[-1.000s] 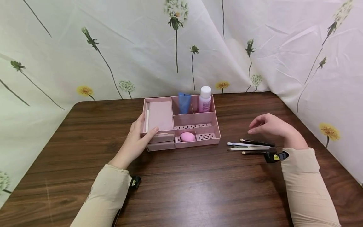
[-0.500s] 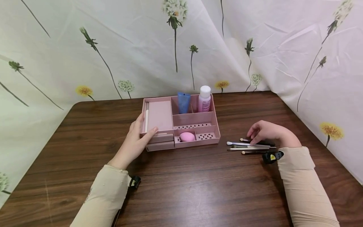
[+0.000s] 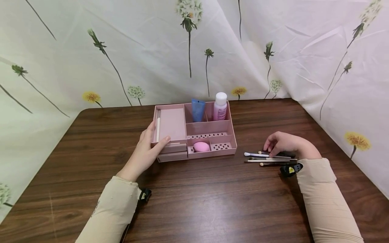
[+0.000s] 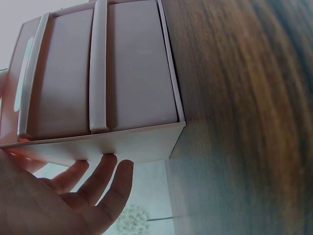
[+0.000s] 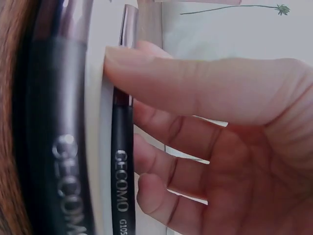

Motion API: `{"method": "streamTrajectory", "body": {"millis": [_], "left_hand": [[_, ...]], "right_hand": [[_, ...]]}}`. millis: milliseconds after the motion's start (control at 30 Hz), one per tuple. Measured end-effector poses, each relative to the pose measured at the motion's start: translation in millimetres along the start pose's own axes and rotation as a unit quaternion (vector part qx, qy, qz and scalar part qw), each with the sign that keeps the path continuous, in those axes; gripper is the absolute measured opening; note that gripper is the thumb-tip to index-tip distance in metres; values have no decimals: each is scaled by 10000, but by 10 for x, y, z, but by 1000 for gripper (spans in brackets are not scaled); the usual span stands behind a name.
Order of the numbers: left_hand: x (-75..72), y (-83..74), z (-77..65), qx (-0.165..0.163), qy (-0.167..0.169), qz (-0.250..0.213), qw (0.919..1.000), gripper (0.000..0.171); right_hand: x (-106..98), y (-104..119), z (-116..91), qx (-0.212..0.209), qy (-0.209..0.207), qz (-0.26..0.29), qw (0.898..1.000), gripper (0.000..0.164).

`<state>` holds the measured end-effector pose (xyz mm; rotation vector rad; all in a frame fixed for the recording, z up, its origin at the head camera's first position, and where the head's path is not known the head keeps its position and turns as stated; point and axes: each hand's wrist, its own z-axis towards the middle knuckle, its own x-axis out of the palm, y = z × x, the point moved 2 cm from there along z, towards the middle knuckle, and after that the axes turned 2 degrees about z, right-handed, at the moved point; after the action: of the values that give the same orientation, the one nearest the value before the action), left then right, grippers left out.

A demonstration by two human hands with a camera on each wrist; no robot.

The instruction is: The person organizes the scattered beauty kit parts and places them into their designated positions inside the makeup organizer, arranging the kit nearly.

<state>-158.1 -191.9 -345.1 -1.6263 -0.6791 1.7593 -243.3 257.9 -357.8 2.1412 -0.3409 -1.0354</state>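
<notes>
A pink desk organizer [image 3: 209,128] stands near the back of the table. My left hand [image 3: 143,152] holds its left front corner, thumb over the top front edge and fingertips against the side wall [image 4: 117,142]. On the table to the right lie several makeup brushes [image 3: 267,160], side by side. My right hand [image 3: 282,143] is at the upper brushes, pinching a black makeup brush [image 5: 122,161] between thumb and fingers. The thumb also meets a white-handled brush [image 3: 256,155]. In the right wrist view a second black brush [image 5: 58,122] lies nearest the camera.
Inside the organizer are a blue tube [image 3: 198,110], a white-capped pink bottle [image 3: 220,107], a pink makeup sponge [image 3: 201,146] and one brush [image 3: 158,125] in the left tray. Two drawers [image 4: 137,63] sit below that tray. A flowered cloth [image 3: 146,50] hangs behind the table.
My right hand has come down from above the brushes and pinches among them. The uppermost black brush has shifted slightly towards the others. My left hand has stayed on the organizer.
</notes>
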Motion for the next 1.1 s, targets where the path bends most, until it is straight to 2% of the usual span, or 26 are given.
{"method": "streamTrajectory", "body": {"millis": [467, 600, 733, 900, 1100], "left_hand": [[3, 1, -2, 14, -28, -1, 10000, 86], [7, 12, 5, 39, -50, 1, 10000, 86], [1, 16, 14, 58, -75, 19, 10000, 86], [-3, 17, 3, 25, -52, 25, 10000, 86], [7, 15, -4, 23, -30, -19, 10000, 86]], "right_hand": [[-12, -13, -12, -196, -6, -187, 9996, 24], [-63, 28, -71, -530, -308, -361, 9975, 24], [-123, 105, -131, -886, -778, -731, 9903, 22], [-148, 249, -208, -1017, -1335, -938, 9813, 24], [-119, 427, -288, -1252, -1696, -885, 9735, 28]]}}
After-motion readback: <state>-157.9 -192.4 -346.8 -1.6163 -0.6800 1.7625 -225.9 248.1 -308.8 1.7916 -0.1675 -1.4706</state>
